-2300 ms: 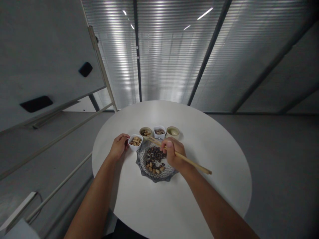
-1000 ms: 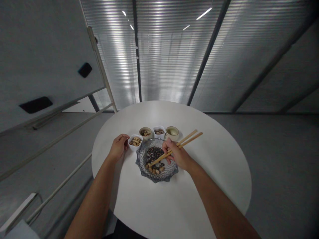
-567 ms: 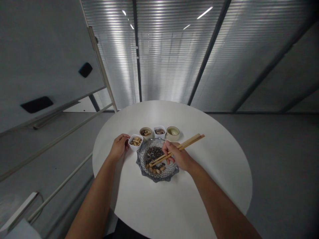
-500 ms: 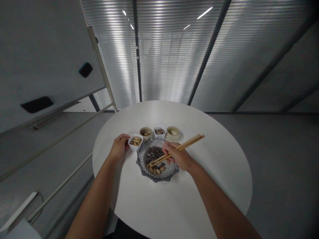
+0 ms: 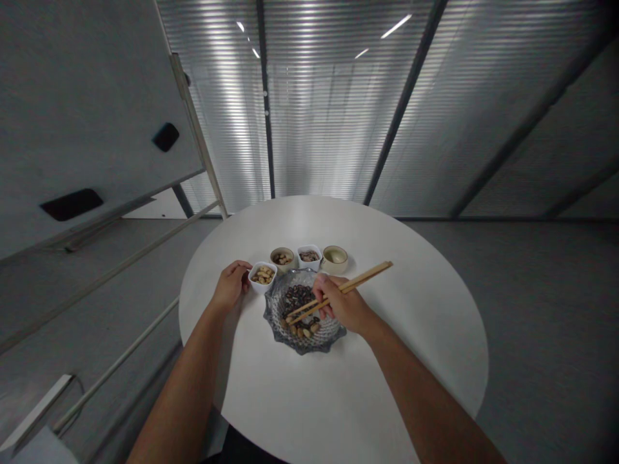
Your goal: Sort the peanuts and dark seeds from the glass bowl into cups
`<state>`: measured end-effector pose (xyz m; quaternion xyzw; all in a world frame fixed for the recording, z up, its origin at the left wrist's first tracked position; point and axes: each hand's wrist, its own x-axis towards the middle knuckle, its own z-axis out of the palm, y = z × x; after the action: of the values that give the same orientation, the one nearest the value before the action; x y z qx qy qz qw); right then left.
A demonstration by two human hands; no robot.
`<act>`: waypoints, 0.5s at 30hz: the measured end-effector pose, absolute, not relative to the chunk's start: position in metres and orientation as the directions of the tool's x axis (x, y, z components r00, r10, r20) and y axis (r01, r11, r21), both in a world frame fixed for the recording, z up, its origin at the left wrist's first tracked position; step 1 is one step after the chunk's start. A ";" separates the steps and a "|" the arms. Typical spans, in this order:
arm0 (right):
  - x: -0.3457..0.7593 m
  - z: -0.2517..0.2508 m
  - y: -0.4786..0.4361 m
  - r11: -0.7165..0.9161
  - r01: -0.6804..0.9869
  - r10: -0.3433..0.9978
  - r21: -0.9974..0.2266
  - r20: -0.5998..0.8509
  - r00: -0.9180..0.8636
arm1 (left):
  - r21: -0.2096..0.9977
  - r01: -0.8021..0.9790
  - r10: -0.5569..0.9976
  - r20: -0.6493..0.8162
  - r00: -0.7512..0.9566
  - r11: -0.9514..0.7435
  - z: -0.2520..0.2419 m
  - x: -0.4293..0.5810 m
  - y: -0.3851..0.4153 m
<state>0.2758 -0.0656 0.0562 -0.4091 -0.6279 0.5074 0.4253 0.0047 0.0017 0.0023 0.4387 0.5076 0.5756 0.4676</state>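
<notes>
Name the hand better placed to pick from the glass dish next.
Right, most likely: the right hand holds the chopsticks with their tips over the glass dish. The left hand holds no chopsticks and lies beside the white bowl, off the dish.

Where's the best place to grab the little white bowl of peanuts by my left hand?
Pinch the rim of the white square bowl from the left, where your left hand rests beside it. The raised rim gives your fingers an edge, and that side keeps you clear of the glass dish at its lower right.
</notes>
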 end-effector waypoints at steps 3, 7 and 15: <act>0.276 0.061 -0.065 0.182 0.060 0.955 -0.982 0.162 -0.248 | 0.993 -0.107 0.984 0.025 -0.175 -0.044 0.002 0.004 0.002; 0.276 0.068 -0.062 0.249 0.012 0.964 -0.969 0.246 -0.103 | 0.993 -0.114 0.984 0.023 -0.178 -0.044 0.001 0.003 0.003; 0.272 0.060 -0.058 0.425 0.090 0.890 -0.901 0.434 0.139 | 0.992 -0.111 0.983 0.034 -0.181 -0.054 0.000 0.003 0.004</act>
<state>0.2723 -0.0579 0.0600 -0.4290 -0.5714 0.3220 0.6211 0.0025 0.0040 0.0000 0.4343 0.5019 0.5818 0.4700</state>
